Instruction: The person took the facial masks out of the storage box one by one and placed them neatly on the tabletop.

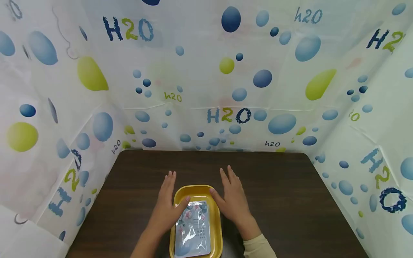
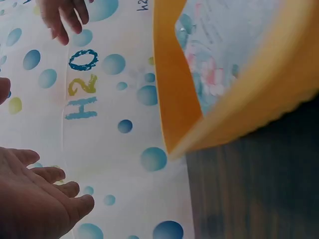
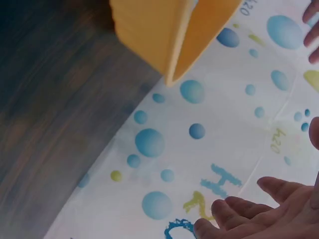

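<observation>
A yellow rectangular tray [image 1: 218, 229] lies near the front edge of the table, with its near end cut off by the bottom of the head view. Inside it is a shiny, pale blue flat packet [image 1: 193, 233] printed with pink flowers. My left hand [image 1: 167, 209] is held over the tray's left side, fingers straight, thumb over the packet's top corner. On the other side, my right hand [image 1: 235, 204] has its fingers spread, thumb by the tray's upper right corner. Neither hand grips anything. Both wrist views show the tray's wall [image 2: 177, 84] [image 3: 149, 35] beside straightened fingers.
The dark brown wooden table [image 1: 284, 208] reaches back to a white sheet [image 1: 193, 68] printed with blue and green drops and "H2O" lettering, which surrounds it on three sides. A white box-like shape [image 1: 29, 236] stands at the lower left.
</observation>
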{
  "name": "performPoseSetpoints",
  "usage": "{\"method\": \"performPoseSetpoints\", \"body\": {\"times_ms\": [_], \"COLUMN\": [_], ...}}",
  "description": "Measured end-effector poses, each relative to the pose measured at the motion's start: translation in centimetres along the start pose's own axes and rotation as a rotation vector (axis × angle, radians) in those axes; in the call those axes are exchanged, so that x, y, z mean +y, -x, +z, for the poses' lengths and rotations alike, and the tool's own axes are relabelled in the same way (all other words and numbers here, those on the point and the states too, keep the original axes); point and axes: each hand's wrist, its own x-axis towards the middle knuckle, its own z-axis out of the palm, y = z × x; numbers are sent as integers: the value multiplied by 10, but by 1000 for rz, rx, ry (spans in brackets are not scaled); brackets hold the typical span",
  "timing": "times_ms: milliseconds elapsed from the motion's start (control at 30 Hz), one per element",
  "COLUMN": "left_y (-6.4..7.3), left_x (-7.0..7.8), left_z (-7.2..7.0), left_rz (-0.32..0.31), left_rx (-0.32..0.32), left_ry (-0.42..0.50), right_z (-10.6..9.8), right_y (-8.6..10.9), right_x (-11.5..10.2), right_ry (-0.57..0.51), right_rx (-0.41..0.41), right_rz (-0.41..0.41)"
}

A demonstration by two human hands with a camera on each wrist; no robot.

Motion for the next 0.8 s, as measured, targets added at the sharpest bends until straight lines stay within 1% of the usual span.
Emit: {"method": "performPoseSetpoints", "body": {"times_ms": [100, 167, 333, 400, 567, 700, 800], "left_y": [10, 17, 32, 36, 44, 47, 50], "left_x": [-6, -10, -17, -17, -20, -24, -29], "left_z": [0, 2, 9, 11, 17, 23, 28], "left_rz": [-27, -30, -12, -9, -24, -42, -39], "left_rx": [4, 11, 22, 11, -53, -81, -93], "left_ry": [14, 18, 40, 41, 64, 102, 114], "right_z": [0, 1, 6, 8, 16, 25, 33], "right_y": [4, 5, 9, 10, 14, 19, 24], "right_x": [-5, -8, -15, -18, -25, -30, -33], "right_ry": [-104, -159, -238, -267, -384, -467, -498], "right_rx": [-24, -36, -51, -45, -64, -117, -150], "right_rz": [32, 43, 21, 6, 19, 53, 99]}}
